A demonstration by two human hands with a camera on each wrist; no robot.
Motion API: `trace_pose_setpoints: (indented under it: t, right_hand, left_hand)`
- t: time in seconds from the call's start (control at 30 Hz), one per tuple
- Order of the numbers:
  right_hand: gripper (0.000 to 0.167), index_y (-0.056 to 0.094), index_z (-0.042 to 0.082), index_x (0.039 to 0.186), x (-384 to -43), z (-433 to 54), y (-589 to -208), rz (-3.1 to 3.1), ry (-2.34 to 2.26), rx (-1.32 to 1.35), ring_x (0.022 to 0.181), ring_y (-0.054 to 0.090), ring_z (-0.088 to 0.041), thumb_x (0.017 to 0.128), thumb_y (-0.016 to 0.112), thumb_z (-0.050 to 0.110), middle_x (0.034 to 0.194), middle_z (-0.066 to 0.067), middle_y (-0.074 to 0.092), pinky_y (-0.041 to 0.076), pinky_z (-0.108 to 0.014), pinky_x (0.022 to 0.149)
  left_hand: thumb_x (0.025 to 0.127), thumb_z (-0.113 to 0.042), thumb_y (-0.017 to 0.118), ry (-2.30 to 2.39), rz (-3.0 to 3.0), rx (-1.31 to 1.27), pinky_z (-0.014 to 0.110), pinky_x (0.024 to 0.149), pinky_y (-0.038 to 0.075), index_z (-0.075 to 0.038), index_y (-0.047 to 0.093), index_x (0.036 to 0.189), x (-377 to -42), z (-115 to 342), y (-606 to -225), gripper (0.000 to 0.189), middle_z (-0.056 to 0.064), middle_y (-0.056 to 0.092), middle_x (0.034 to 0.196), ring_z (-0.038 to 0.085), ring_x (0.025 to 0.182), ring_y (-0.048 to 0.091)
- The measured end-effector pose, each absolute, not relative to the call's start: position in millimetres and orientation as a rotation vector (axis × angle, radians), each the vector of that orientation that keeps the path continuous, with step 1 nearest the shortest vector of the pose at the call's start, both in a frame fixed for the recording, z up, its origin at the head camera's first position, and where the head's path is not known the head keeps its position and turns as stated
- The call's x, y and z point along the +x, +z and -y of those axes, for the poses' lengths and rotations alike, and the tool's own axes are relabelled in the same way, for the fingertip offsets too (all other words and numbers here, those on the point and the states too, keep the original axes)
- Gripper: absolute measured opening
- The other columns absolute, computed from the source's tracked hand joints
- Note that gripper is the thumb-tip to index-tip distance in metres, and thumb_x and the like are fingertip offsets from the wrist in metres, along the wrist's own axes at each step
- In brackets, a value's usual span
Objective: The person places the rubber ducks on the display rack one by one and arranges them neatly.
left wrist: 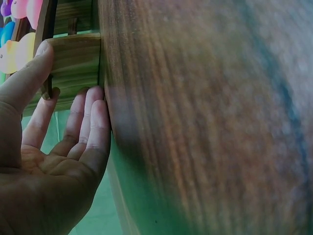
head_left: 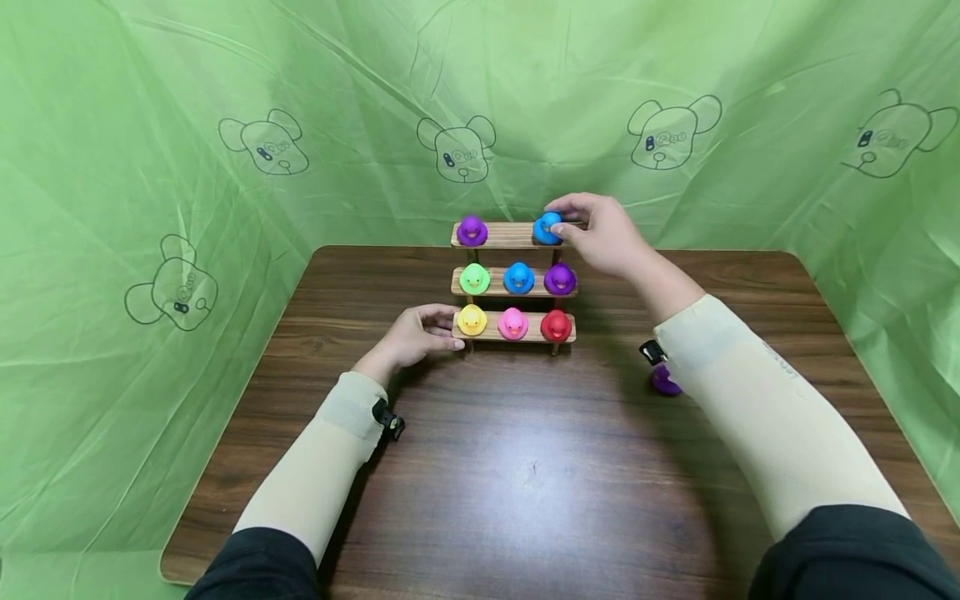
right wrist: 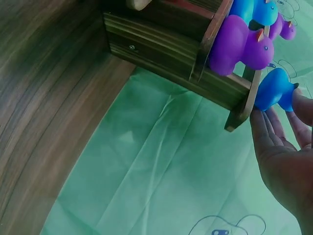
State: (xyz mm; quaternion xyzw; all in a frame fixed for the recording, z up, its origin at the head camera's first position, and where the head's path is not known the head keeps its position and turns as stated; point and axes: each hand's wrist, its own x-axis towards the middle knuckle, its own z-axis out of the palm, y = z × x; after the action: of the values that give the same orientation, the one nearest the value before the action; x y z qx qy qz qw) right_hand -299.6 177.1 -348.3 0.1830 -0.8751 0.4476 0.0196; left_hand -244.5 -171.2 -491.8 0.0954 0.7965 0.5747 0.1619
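Note:
A three-tier wooden rack (head_left: 517, 283) carries toy rubber ducks. On the top tier, my right hand (head_left: 603, 237) pinches a blue duck (head_left: 547, 228) between thumb and fingers at the right end. A purple duck (head_left: 472, 232) sits at that tier's left end. The middle tier bears green (head_left: 474, 279), blue (head_left: 518, 278) and purple (head_left: 559, 280) ducks; the bottom one has yellow (head_left: 472, 320), pink (head_left: 513, 323) and red (head_left: 556, 326) ducks. My left hand (head_left: 417, 336) holds the rack's lower left end, thumb at the shelf's front edge and fingers along the side.
Another purple duck (head_left: 665, 381) lies on the brown wooden table (head_left: 480, 467), partly covered by the right sleeve. The rack stands near the table's back edge. Behind it hangs a green cloth (head_left: 555, 108) with drawn animal heads.

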Motion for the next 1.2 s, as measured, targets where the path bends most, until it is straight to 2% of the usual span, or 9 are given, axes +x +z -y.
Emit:
trace_pose_setpoints:
  t: [0.2, 0.43, 0.67, 0.97, 1.2]
  right_hand:
    - [0.03, 0.069, 0.008, 0.133, -303.5, -163.6, -345.1, 2.729, 1.378, 0.561, 0.119, 0.067, -0.021, 0.103, 0.069, 0.014, 0.128, -0.01, 0.071, 0.051, -0.038, 0.104]
    - [0.03, 0.068, 0.008, 0.134, -309.3, -148.6, -344.7, 2.76, 1.391, 0.587, 0.109, 0.068, -0.02, 0.105, 0.066, 0.013, 0.129, -0.009, 0.07, 0.057, -0.037, 0.092]
    - [0.031, 0.067, 0.009, 0.136, -313.2, -140.2, -346.5, 2.803, 1.368, 0.566, 0.109, 0.067, -0.021, 0.106, 0.065, 0.016, 0.131, -0.009, 0.068, 0.057, -0.036, 0.088]
    - [0.032, 0.066, 0.009, 0.137, -313.3, -136.7, -347.4, 2.828, 1.298, 0.594, 0.124, 0.062, -0.022, 0.106, 0.065, 0.017, 0.136, -0.008, 0.063, 0.052, -0.037, 0.099]
    - [0.032, 0.066, 0.011, 0.137, -312.6, -134.8, -350.8, 2.835, 1.29, 0.592, 0.127, 0.06, -0.025, 0.106, 0.065, 0.018, 0.137, -0.008, 0.063, 0.05, -0.041, 0.104]
  left_hand:
    - [0.083, -0.002, 0.09, 1.646, -2.274, 0.297, 0.028, 0.087, 0.058, -0.002, 0.066, 0.137, -244.8, 171.1, -490.1, 0.059, 0.022, 0.069, 0.121, 0.035, 0.109, 0.068]
    - [0.083, -0.004, 0.09, 1.64, -2.278, 0.309, 0.03, 0.088, 0.059, -0.003, 0.066, 0.137, -246.3, 171.3, -488.5, 0.059, 0.02, 0.069, 0.122, 0.034, 0.109, 0.069]
    - [0.082, -0.003, 0.09, 1.636, -2.281, 0.308, 0.031, 0.089, 0.059, -0.004, 0.067, 0.136, -246.9, 170.5, -488.7, 0.059, 0.017, 0.07, 0.121, 0.032, 0.108, 0.069]
    - [0.083, -0.004, 0.09, 1.636, -2.274, 0.299, 0.029, 0.087, 0.059, -0.003, 0.067, 0.136, -246.4, 170.0, -487.3, 0.059, 0.02, 0.069, 0.122, 0.035, 0.111, 0.068]
    - [0.083, -0.004, 0.09, 1.641, -2.267, 0.285, 0.029, 0.088, 0.058, -0.003, 0.066, 0.137, -245.2, 171.8, -489.5, 0.059, 0.021, 0.069, 0.122, 0.035, 0.11, 0.068]
